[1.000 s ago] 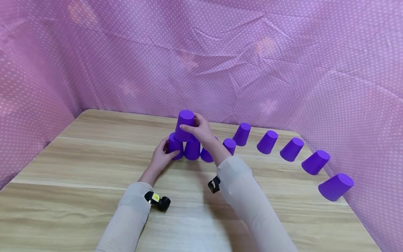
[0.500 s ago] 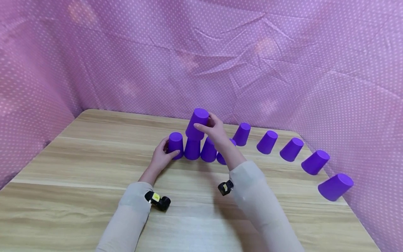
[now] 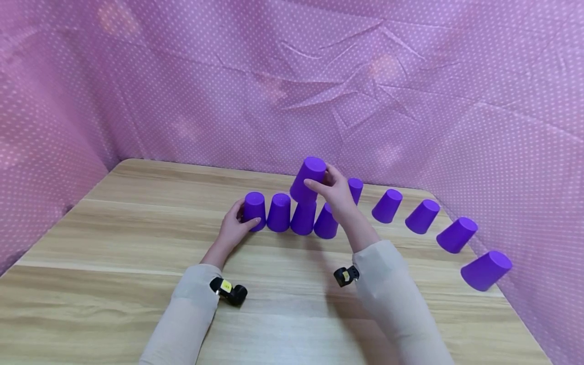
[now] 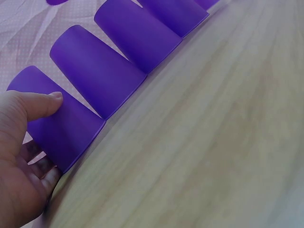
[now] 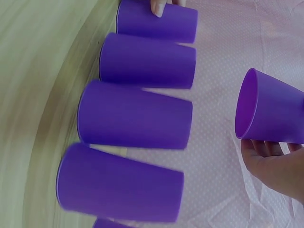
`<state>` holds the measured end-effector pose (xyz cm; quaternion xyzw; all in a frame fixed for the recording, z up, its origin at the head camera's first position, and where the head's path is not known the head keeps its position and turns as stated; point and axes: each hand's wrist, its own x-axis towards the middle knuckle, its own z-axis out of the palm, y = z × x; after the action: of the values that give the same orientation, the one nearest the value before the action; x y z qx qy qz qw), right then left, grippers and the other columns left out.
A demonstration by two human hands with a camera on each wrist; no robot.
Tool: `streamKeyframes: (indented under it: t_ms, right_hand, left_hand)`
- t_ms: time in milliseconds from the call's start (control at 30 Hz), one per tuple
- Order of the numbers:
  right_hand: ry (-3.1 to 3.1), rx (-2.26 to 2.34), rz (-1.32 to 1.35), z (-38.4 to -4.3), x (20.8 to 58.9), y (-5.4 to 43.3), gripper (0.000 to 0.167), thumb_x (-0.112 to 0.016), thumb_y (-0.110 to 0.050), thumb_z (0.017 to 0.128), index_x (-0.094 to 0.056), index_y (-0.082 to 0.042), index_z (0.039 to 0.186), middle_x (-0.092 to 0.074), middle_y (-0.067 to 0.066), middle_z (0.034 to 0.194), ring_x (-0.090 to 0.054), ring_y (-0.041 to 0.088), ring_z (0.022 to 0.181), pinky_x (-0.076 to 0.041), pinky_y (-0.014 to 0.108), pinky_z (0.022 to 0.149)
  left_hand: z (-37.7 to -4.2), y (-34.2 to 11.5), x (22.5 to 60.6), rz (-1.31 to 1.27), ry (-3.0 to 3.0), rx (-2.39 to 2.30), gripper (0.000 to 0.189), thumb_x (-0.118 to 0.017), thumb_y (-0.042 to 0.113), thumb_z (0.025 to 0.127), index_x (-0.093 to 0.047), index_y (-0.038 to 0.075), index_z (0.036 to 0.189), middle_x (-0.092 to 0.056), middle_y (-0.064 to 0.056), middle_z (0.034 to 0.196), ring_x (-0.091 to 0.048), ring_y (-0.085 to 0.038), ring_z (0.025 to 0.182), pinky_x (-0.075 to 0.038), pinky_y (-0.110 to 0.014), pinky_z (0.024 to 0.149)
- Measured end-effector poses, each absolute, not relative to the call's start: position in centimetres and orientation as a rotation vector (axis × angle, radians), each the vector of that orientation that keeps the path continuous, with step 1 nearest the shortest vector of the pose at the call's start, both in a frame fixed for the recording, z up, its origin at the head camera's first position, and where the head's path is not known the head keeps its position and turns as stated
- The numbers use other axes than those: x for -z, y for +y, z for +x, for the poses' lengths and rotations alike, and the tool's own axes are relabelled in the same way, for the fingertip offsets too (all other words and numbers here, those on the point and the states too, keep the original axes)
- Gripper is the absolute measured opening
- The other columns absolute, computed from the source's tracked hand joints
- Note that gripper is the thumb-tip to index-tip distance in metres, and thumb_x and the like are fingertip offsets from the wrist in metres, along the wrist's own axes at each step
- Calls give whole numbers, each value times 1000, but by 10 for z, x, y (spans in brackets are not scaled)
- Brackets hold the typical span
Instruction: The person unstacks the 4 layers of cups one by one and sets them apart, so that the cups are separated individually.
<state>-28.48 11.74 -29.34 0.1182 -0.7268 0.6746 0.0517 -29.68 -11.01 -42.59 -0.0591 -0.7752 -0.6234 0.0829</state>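
Note:
Upside-down purple cups stand in a short row mid-table in the head view. My left hand [image 3: 232, 228] grips the leftmost cup [image 3: 254, 205], its thumb across the near side and fingers round the far side, also plain in the left wrist view. Raised above the row is another purple cup [image 3: 308, 180], mouth down, which my right hand [image 3: 336, 195] holds from its right side. Below it in the head view is the third cup [image 3: 302, 221], partly covered. The right wrist view shows the held cup's rim [image 5: 247, 104] apart from the row, with fingers [image 5: 266, 148] against its side.
Several more upside-down purple cups, such as this one [image 3: 422, 216], stand spaced in a line along the right side of the wooden table [image 3: 137, 233]. My right hand partly covers the farthest cup [image 3: 356, 187]. Pink dotted cloth [image 3: 228, 101] hangs round the table's back and sides.
My right hand has carried the raised cup rightward, from over the first two cups in the row to over the third. The left hand stays on the leftmost cup.

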Motion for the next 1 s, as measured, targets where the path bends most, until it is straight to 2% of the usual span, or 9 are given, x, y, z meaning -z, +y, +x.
streamKeyframes:
  t_ms: [333, 767, 1000]
  right_hand:
    - [-2181, -2066, 311, -275, 292, 147, 52, -63, -5, 75, -43, -3, 123, -54, 6, 99, -51, 18, 91, -41, 33, 83]
    - [-2144, -2007, 320, -264, 300, 197, 48, -64, -6, 76, -44, -2, 119, -55, 1, 99, -50, 16, 95, -36, 33, 89]
    - [-2184, -1965, 244, -258, 309, 224, 49, -64, -9, 77, -43, -5, 121, -55, -3, 98, -49, 14, 95, -39, 29, 84]
  left_hand:
    - [-294, -110, 422, -166, -2310, 1869, 64, -64, 4, 76, -31, 2, 130, -36, -22, 128, -32, -31, 118, -25, -37, 98]
    - [-293, -108, 425, -153, -2326, 1859, 65, -64, 5, 76, -30, 2, 131, -35, -22, 128, -31, -32, 118, -25, -38, 99]
    - [-294, -108, 426, -132, -2339, 1849, 66, -64, 8, 76, -28, 3, 133, -34, -21, 129, -30, -31, 119, -24, -38, 99]
